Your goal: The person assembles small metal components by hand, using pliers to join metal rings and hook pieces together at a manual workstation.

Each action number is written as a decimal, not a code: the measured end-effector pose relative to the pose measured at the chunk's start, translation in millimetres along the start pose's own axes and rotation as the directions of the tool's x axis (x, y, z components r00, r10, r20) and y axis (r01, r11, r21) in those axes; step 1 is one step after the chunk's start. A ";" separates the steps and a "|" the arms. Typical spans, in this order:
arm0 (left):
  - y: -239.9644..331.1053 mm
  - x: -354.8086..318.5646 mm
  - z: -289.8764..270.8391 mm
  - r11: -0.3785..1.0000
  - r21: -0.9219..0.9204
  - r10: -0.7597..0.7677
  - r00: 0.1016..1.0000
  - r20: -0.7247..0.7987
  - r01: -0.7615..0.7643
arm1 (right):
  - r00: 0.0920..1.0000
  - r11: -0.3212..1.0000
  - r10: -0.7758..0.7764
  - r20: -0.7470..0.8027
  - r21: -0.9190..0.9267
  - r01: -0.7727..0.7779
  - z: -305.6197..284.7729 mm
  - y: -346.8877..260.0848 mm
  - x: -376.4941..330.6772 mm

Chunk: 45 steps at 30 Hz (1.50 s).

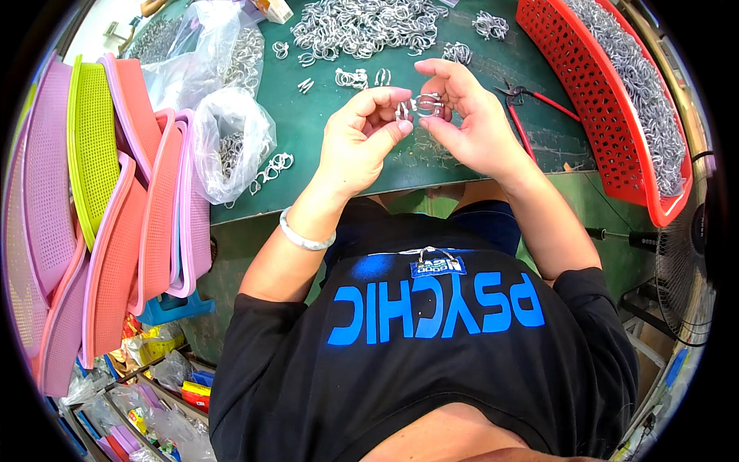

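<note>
Left hand [356, 140] and right hand [479, 123] pinch rings [402, 112], apparently fitting them together; the next move calls for careful alignment.

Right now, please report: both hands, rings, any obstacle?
Left hand, right hand close together. Metal rings held at fingertips. Red-handled pliers near right wrist, not between hands.

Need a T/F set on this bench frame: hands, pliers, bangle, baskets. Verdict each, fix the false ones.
1. The left hand and right hand both hold silvery metal rings. True.
2. The red-handled pliers lie left of the left hand. False: they lie right of the right hand.
3. The red perforated basket holds grey metal rings. True.
4. The pale bangle circles the right wrist. False: it is on the left one.
5. The nested baskets at left are all purple. False: some are lime-green or coral.
</note>
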<state>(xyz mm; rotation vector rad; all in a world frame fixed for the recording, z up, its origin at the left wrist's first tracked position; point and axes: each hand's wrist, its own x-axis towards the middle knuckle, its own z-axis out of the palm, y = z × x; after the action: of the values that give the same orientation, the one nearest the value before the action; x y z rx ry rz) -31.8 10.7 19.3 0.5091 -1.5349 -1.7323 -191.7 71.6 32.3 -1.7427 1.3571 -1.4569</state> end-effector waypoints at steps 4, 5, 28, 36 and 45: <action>-3.7 -1.4 -1.0 0.996 0.021 0.085 0.996 0.021 -0.086 | 0.999 0.998 -0.052 -0.010 -0.039 0.051 1.7 1.2 -1.1; -3.2 -1.5 -0.7 0.995 0.034 0.089 0.996 0.016 -0.090 | 0.998 0.997 -0.060 -0.008 -0.057 0.059 1.9 1.9 -1.3; -9.2 -0.4 2.8 0.915 -0.297 -0.276 0.960 0.036 0.274 | 0.996 0.992 -0.025 0.088 -0.124 0.036 3.9 -13.6 -1.7; -7.9 -3.1 1.5 0.907 -0.326 -0.269 0.963 0.037 0.266 | 0.997 0.990 -0.056 0.062 -0.123 0.063 7.4 -14.1 -4.3; -6.1 -2.8 -1.4 0.863 -0.386 -0.317 0.944 0.088 0.325 | 0.997 0.991 -0.058 0.046 -0.118 0.063 8.5 -9.4 -4.4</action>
<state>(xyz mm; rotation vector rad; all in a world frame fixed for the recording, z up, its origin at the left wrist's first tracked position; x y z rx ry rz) -30.7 11.8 12.7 0.5585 -1.1059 -2.2459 -180.0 77.4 35.7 -1.8948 1.4066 -1.3875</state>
